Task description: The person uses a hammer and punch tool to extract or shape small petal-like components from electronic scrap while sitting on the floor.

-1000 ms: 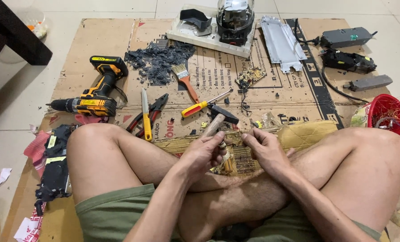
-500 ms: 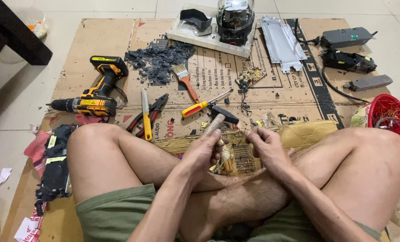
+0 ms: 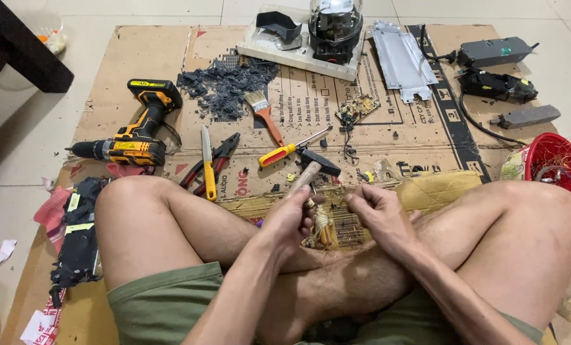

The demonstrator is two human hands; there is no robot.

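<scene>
Still seated cross-legged on the cardboard sheet (image 3: 138, 57), as half a second before. Left hand (image 3: 293, 218) wrapped around the wooden handle of a hammer (image 3: 312, 170), head tilted up and away, much as earlier (perhaps a touch higher). Right hand (image 3: 376, 211) curled shut just beside it, fingertips pinched together; whether holding anything, impossible to tell. Between and below both hands, resting against the shins, a wound copper coil block (image 3: 331, 229), unmoved. Nearby, untouched: yellow drill (image 3: 132, 137), pliers (image 3: 216, 157), screwdriver (image 3: 285, 149), paintbrush (image 3: 263, 112), red basket (image 3: 555, 163).
</scene>
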